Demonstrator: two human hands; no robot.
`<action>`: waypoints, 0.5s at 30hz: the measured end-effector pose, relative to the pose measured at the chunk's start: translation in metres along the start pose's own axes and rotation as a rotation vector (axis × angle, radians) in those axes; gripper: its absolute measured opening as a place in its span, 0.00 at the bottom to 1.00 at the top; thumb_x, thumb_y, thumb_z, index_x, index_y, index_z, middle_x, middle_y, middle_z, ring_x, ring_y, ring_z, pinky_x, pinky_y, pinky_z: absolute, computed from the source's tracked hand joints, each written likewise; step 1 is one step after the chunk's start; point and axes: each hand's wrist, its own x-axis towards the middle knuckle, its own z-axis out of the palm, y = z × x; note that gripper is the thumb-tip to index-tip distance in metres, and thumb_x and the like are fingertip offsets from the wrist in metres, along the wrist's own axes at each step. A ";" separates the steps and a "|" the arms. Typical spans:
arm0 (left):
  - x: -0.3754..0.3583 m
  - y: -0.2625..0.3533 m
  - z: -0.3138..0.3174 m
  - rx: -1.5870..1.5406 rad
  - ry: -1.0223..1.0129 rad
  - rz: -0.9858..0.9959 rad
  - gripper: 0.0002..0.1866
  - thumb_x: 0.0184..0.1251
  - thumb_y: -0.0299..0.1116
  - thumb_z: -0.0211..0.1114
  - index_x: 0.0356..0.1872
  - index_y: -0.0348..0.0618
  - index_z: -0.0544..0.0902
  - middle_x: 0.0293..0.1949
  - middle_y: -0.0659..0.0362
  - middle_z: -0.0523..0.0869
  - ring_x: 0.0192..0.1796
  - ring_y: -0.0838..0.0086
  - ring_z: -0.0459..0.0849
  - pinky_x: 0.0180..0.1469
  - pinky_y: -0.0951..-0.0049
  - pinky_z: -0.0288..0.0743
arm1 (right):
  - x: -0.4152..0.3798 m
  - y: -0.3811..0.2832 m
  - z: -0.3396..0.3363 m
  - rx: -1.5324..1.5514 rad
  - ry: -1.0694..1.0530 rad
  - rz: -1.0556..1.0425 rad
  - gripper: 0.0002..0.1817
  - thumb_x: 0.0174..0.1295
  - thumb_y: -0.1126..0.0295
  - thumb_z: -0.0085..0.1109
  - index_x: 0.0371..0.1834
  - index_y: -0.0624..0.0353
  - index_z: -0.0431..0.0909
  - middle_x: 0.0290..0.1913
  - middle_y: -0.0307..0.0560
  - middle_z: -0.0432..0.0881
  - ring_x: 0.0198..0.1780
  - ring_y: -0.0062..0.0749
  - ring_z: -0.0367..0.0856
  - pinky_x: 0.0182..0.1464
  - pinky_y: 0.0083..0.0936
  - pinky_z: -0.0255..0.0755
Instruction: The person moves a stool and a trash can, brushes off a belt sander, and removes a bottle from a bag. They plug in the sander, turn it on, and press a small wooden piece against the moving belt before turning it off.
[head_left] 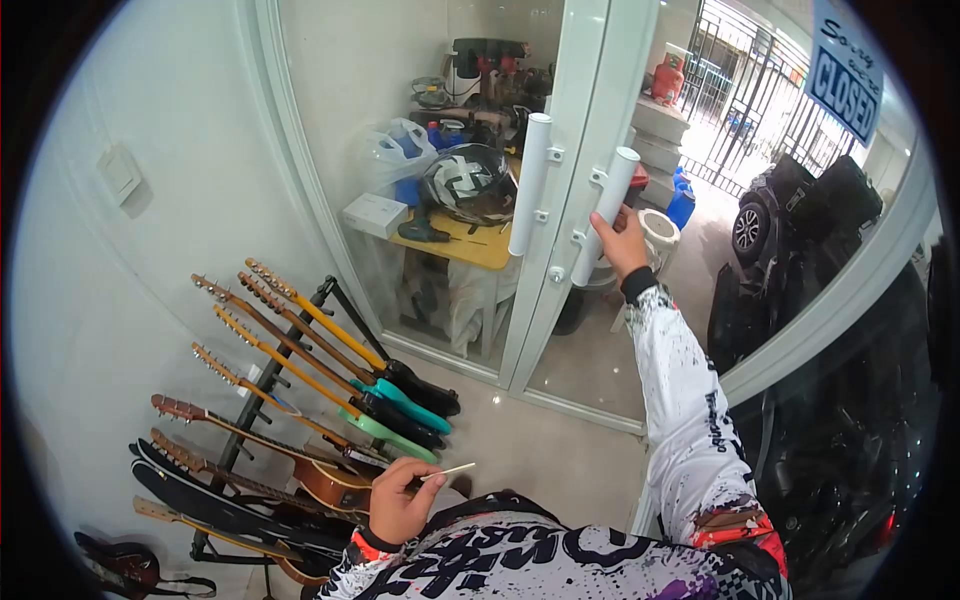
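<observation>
Presently, right hand (625, 245): it is up at the glass door, its grip pinching the right handle, thumb on the near face and fingers curled behind it.
Right handle (606, 215): a white tube on brackets, slanting slightly, fixed to the white frame (585, 90); the hand covers part of its right side.
Left hand (402, 508): it hangs low in front of the body, near the guitars, its grip pressed together on a stick.
Stick (452, 471): thin and pale, it pokes out from between thumb and finger, pointing away from the palm.
Left handle (532, 185): another white tube, just beside the held one, with no hand on it.
Lock (556, 273): small and round, set in the frame below and to the left of the right hand.
Guitars (335, 487): from where I stand, a row of them leans along a black rack (232, 447) by the wall (170, 90), necks toward the wall; some bodies are teal, pale green, black or brown.
Behind the glass, left: a yellow desk (490, 252) bears a black-and-white helmet (468, 183), with a drill (425, 231) near its edge and a white box (375, 215) beside that.
Behind the glass, right: a red tank (668, 78) sits on steps (660, 150), and a black car (840, 215) stands near a barred gate (722, 90).
Sign (846, 88): it hangs at upper right, reading CLOSED.
</observation>
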 end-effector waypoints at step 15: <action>0.229 -0.098 0.007 -0.064 -0.395 0.109 0.07 0.62 0.29 0.72 0.35 0.36 0.86 0.32 0.55 0.86 0.33 0.67 0.84 0.38 0.73 0.76 | -0.121 -0.080 -0.011 0.344 0.225 0.337 0.09 0.58 0.75 0.70 0.35 0.58 0.76 0.32 0.38 0.79 0.33 0.25 0.76 0.39 0.25 0.69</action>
